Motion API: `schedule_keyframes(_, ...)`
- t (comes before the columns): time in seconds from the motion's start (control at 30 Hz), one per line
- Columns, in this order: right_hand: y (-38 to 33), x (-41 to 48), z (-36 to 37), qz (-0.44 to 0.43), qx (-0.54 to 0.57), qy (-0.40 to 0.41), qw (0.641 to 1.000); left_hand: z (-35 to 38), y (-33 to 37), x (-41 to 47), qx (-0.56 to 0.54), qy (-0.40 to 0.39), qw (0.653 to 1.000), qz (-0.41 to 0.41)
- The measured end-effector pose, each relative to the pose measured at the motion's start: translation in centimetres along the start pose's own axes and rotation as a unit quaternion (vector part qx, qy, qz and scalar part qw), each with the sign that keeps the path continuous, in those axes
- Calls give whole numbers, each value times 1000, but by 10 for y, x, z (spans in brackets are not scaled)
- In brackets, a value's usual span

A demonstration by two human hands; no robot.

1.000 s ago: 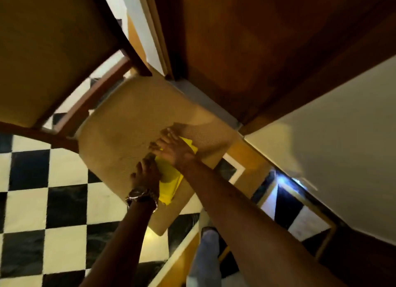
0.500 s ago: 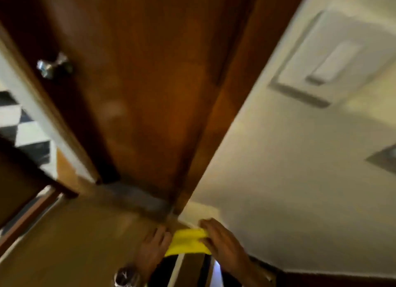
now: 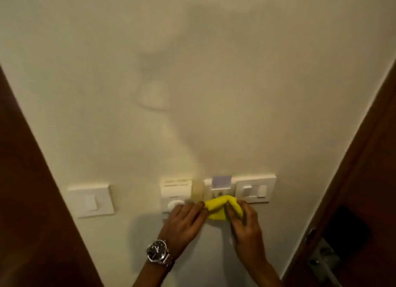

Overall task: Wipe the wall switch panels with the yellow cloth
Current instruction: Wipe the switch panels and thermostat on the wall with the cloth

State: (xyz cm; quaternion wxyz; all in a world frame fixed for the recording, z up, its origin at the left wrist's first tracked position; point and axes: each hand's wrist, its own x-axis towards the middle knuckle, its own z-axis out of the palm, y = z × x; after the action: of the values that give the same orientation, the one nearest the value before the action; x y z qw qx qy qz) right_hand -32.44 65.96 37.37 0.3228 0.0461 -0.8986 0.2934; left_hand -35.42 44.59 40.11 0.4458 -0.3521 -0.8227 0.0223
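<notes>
The bunched yellow cloth (image 3: 220,207) is held between both hands, close to the cream wall. My left hand (image 3: 184,222), with a wristwatch, grips its left end; my right hand (image 3: 244,224) grips its right end. Behind the cloth sits a card-holder panel (image 3: 220,185) with a pale card in its slot. To its right is a white double switch panel (image 3: 255,189). Left of it is a thermostat panel (image 3: 175,190) with a round dial, partly hidden by my left hand. Further left is a single switch panel (image 3: 91,200).
A dark wooden door frame (image 3: 32,201) borders the wall on the left. On the right stands a dark wooden door (image 3: 364,190) with a metal handle (image 3: 323,259). The cream wall (image 3: 192,83) above the panels is bare and carries my shadow.
The view swung up from the chair seat and chequered floor, past the door, to face the wall. Both hands carried the cloth up from the chair to the panels.
</notes>
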Motion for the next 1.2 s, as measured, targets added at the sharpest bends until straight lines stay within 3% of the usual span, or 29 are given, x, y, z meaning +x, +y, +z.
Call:
schedule_keyframes(0.13, 6, -9, 44, -42, -138, 4, 990, -16, -14, 52, 29, 39, 998, 28)
schedule_keyframes(0.23, -4, -10, 73, 23, -112, 29, 993, -42, -46, 108, 41, 121, 992, 23)
schedule_keyframes(0.33, -22, 0, 90, 41, -84, 61, 994, -70, -101, 175, 130, 187, 973, -25)
schedule_keyframes(0.43, -10, -1, 113, 31, -68, 120, 990, -71, -135, 205, 176, 194, 962, -77)
schedule_keyframes(0.57, 14, -6, 123, -49, -100, 153, 982, -58, -142, 200, 199, 213, 955, -63)
schedule_keyframes(0.7, 6, 18, 115, -49, -52, 176, 982, -57, -146, 203, 211, 232, 948, -54)
schedule_keyframes(0.77, 10, 19, 118, -53, -26, 174, 983, -55, -144, 201, 202, 225, 951, -63)
schedule_keyframes(0.9, 38, 0, 121, -135, -93, 145, 976, -55, -145, 200, 210, 225, 949, -71)
schedule_keyframes(1.07, 31, 17, 119, -63, -50, 154, 985, -51, -146, 203, 211, 241, 944, -73)
schedule_keyframes(1.2, 45, 0, 122, -115, -97, 140, 979, -52, -144, 201, 203, 236, 947, -80)
